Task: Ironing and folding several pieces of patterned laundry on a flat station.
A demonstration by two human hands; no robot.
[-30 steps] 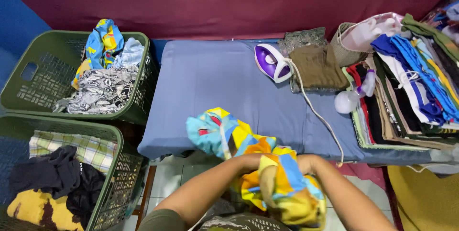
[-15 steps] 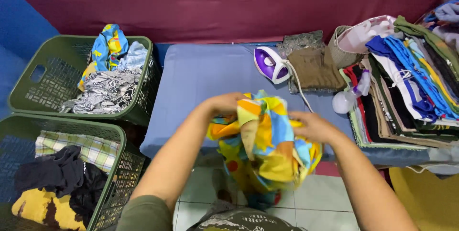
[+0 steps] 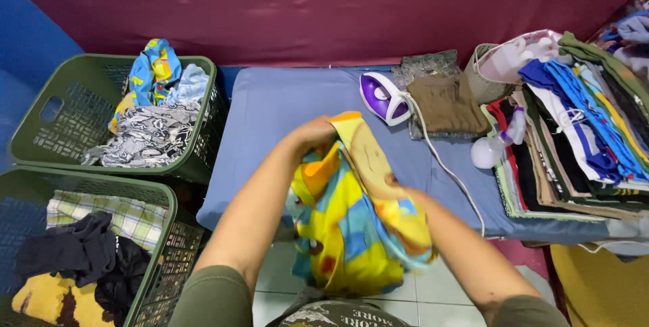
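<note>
I hold a bright garment [image 3: 355, 225] printed in yellow, blue and orange over the near edge of a blue padded ironing board [image 3: 284, 107]. My left hand [image 3: 312, 132] grips its upper edge, lifted above the board. The garment hangs down in front of me and hides my right hand; only the right forearm shows, reaching into the cloth from the lower right. A purple and white iron [image 3: 382, 98] stands on the board just beyond the garment, its white cord [image 3: 443, 162] trailing toward me.
Two green laundry baskets stand at the left, the far one [image 3: 74, 107] with patterned clothes, the near one [image 3: 155, 269] with dark, checked and yellow items. Folded brown clothes [image 3: 446, 100] lie by the iron. A tall pile of folded clothes [image 3: 581, 131] and a white spray bottle [image 3: 490, 151] fill the right.
The garment was down below the board's edge, then bunched in both hands. Now my left hand has raised its top edge over the board and the cloth hangs longer.
</note>
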